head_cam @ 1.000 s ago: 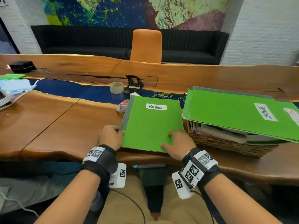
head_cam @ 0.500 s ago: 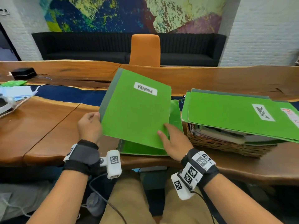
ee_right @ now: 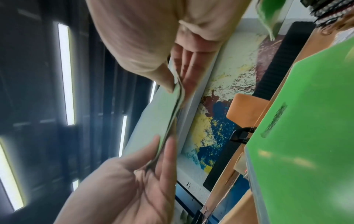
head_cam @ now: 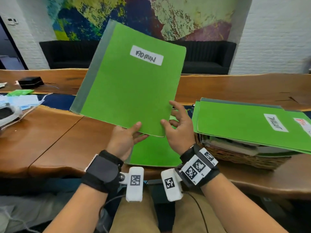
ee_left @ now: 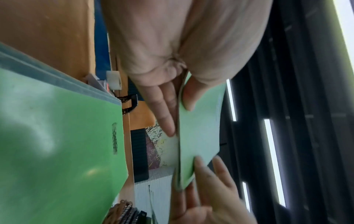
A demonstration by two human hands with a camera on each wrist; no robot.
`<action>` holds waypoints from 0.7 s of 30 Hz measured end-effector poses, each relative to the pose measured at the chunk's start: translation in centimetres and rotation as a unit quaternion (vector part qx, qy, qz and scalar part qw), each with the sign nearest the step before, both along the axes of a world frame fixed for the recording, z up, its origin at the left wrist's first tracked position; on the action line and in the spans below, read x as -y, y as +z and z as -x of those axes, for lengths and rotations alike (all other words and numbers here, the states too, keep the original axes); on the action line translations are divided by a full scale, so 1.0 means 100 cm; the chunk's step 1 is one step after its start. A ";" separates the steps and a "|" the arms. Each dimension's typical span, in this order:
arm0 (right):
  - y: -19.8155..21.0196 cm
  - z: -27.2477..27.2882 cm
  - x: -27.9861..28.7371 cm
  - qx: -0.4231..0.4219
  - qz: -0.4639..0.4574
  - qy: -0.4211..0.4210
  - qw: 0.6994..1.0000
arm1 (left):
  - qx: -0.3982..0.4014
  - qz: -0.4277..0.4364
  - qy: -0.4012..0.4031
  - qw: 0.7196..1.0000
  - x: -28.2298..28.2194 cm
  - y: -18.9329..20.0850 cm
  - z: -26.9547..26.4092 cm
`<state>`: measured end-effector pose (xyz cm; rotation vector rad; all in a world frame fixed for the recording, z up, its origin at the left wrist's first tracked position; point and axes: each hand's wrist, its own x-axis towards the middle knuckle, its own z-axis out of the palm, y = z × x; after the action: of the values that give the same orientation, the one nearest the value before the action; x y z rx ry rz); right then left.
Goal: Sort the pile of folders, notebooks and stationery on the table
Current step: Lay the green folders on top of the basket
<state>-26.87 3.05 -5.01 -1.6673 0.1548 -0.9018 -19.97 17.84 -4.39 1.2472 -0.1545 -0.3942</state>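
Bright even light, ceiling strip lights glaring, wrist views motion-blurred, wide-angle bending at edges

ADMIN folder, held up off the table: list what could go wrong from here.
1. The ADMIN folder is held only at its bottom edge: the left hand pinches it, while the right hand touches the corner with loose fingers. It may tip or slip.
2. The green folders overhang the wicker basket; adding another there could slide the stack off.
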 end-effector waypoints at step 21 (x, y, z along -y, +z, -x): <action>0.033 0.120 0.167 0.071 -0.134 -0.166 0.974 | 0.261 -0.187 -0.089 0.943 0.085 0.002 0.013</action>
<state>-38.84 -13.67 -1.67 -1.3405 0.4482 -1.1904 -21.32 9.38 -4.22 1.7043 -0.6751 -0.2445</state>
